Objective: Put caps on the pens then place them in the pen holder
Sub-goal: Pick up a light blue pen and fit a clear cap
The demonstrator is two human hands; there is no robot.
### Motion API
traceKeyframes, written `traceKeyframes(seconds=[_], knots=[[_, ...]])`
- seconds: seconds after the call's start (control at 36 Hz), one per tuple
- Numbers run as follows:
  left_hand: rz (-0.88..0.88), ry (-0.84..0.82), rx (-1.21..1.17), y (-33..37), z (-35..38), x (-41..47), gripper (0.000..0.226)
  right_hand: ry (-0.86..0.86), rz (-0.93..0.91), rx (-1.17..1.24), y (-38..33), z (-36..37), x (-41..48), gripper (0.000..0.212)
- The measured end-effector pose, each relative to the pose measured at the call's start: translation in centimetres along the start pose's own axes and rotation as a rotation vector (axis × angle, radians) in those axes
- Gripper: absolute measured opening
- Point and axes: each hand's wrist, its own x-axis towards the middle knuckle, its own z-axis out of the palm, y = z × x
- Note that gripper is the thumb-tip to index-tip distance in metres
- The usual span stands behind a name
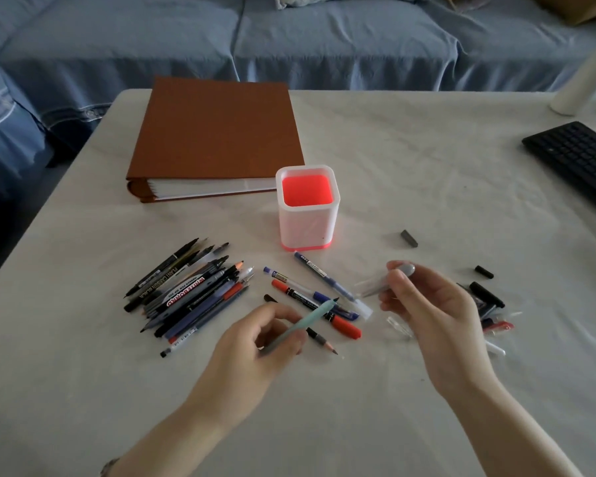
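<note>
The left hand (255, 342) grasps a pale green pen (307, 321) in curled fingers, its bare dark tip aimed up and to the right, above the surface (375, 407). The right hand (430, 311) pinches a clear cap (382, 284) between thumb and fingers – it is blurred, so its detail is unclear – with its open end towards the pen tip, the two near but apart. The holder (307, 225), white with a red inside, stands upright beyond both hands. A pile of pens (186, 290) lies to the left, and a few loose pens (324, 280) lie between pile and hands. More caps (489, 297) lie heaped just right of the right hand – one grey cap (409, 238) sits apart, nearer the holder. A brown binder (217, 132) lies behind the holder, a keyboard (578, 156) at the far right.
</note>
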Motion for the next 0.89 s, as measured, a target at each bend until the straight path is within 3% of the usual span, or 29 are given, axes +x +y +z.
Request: traceKeyframes(seconds=[0.33, 0.42, 0.69, 0.78, 0.89], knots=[[0.076, 0.048, 0.072, 1.7, 0.3, -0.6, 0.010, -0.209, 0.101, 0.056, 0.9, 1.3, -1.2, 0.008], [0.093, 0.067, 0.103, 2.0, 0.4, -0.6, 0.009, -0.210, 0.086, 0.097, 1.1, 1.3, -1.4, 0.015], [-0.075, -0.066, -0.144, 2.7, 0.6, 0.1, 0.004, -0.271, -0.013, 0.064, 1.6, 0.6, -1.9, 0.012], [-0.078, -0.086, -0.070, 2.2, 0.6, 0.5, 0.014, -0.222, 0.002, 0.059, 1.7, 0.3, -1.7, 0.010], [-0.063, -0.032, 0.109, 0.9, 0.2, 1.1, 0.003, 0.030, 0.055, 0.022, 2.4, -2.2, 0.2, 0.014]])
